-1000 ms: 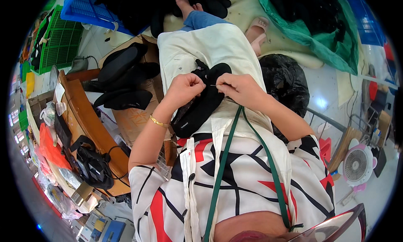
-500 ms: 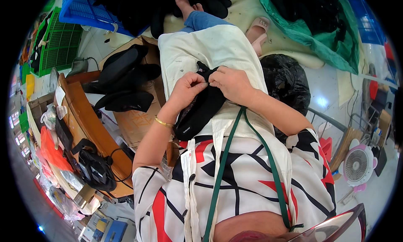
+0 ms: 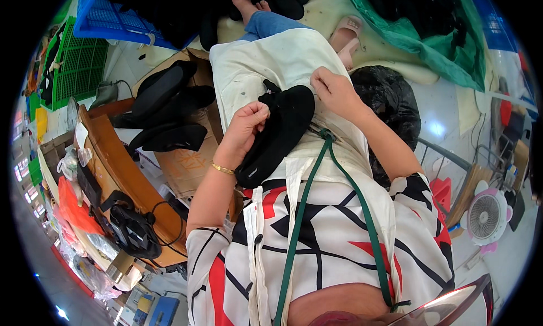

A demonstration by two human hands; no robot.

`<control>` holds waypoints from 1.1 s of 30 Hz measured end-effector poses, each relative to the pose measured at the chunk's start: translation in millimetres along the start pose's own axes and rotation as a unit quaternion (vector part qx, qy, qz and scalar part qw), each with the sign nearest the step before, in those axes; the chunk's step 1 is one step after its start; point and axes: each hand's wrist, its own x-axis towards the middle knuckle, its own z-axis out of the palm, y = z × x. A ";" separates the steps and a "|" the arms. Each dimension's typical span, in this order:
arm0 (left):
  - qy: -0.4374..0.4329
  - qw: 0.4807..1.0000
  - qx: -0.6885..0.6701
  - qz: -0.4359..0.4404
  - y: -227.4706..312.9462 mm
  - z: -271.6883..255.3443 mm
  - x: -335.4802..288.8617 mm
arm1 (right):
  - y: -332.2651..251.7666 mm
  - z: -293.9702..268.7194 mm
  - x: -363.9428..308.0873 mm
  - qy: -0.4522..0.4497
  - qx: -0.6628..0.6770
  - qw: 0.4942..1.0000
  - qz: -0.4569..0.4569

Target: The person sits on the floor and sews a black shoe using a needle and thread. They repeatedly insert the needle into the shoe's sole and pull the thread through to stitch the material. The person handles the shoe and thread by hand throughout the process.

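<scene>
Left hand (image 3: 247, 124) curled, fingertips pinched, wrist bent, forearm raised from lower left. Right hand (image 3: 334, 91) held apart, fingers pinched, forearm angled in from right.

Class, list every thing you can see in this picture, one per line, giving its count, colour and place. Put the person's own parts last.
Shoe upper: one, black, on the lap, held at its upper end.
Apron: one, cream, spread over the lap.
Apron strap: one, green, running down the chest.
Shoe uppers: several, black, stacked on a cardboard box at the left.
Workbench: one, brown wood, far left.
Crates: one blue and one green, upper left.
Plastic bag: one, black, right of the lap.
Sheet: one, green, upper right.
Fan: one, white and pink, on the floor at right.
Sandal: one, pink, near the top.
Left hand: grip pinching the upper's edge; gold bangle on the wrist.
Right hand: beside the upper's top end; contact unclear.
</scene>
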 end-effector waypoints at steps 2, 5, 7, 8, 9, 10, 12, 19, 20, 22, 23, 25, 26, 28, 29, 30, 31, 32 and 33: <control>0.015 1.000 0.013 -0.006 4.5 4.1 -0.1 | 6.6 3.7 -4.4 0.024 -0.034 0.999 -0.018; 0.047 0.977 0.175 0.115 9.4 14.5 2.2 | 4.7 5.0 -6.4 0.035 0.011 0.999 -0.009; 0.060 0.857 0.384 0.339 5.6 21.6 9.7 | 1.0 1.5 -6.3 0.036 0.014 0.999 -0.006; 0.075 0.844 0.395 0.354 8.1 28.6 11.5 | -0.2 0.5 -6.8 0.037 0.015 0.999 -0.004; 0.074 0.875 0.363 0.313 6.4 27.0 12.5 | -0.5 0.7 -7.8 0.036 0.025 0.999 -0.003; 0.073 0.901 0.329 0.271 3.7 26.2 14.1 | -0.8 -0.3 -8.8 0.035 0.034 0.999 -0.003; 0.082 0.924 0.313 0.205 1.7 26.1 16.8 | -2.4 -2.8 -11.4 0.039 0.053 0.998 0.000; 0.124 0.914 0.344 0.175 6.1 37.8 19.5 | -71.3 -34.3 -39.5 -0.024 0.283 0.959 0.002; 0.127 0.910 0.355 0.171 6.9 38.6 19.4 | -83.0 -41.4 -45.7 -0.041 0.328 0.943 -0.021; 0.113 0.913 0.351 0.175 9.0 40.1 18.9 | -98.9 -48.1 -50.7 -0.074 0.331 0.934 -0.110; 0.107 0.914 0.348 0.177 10.7 41.1 18.5 | -103.7 -48.2 -52.6 -0.090 0.330 0.927 -0.154; 0.121 0.830 0.485 0.247 21.4 40.9 15.2 | -105.2 -41.7 -57.3 -0.140 0.369 0.910 -0.125; 0.126 0.778 0.548 0.280 28.6 43.3 13.4 | -106.7 -41.0 -59.8 -0.170 0.368 0.907 -0.116; 0.084 0.824 0.543 0.142 48.1 58.2 1.8 | -109.6 -39.2 -58.8 -0.215 0.308 0.914 -0.154; 0.063 0.839 0.535 0.071 52.8 64.8 -4.3 | -111.4 -35.5 -58.8 -0.241 0.320 0.903 -0.155; 0.037 0.842 0.532 0.082 48.5 67.5 -5.9 | -112.9 -30.6 -59.7 -0.267 0.331 0.892 -0.156; 0.001 0.854 0.514 0.075 41.9 62.7 -4.5 | -115.1 -27.2 -59.4 -0.292 0.341 0.879 -0.158; -0.010 0.889 0.453 0.057 33.0 52.2 -0.2 | -116.6 -25.9 -57.3 -0.295 0.323 0.886 -0.151; -0.021 0.920 0.390 0.039 28.4 41.8 2.3 | -114.3 -24.3 -53.6 -0.277 0.284 0.906 -0.147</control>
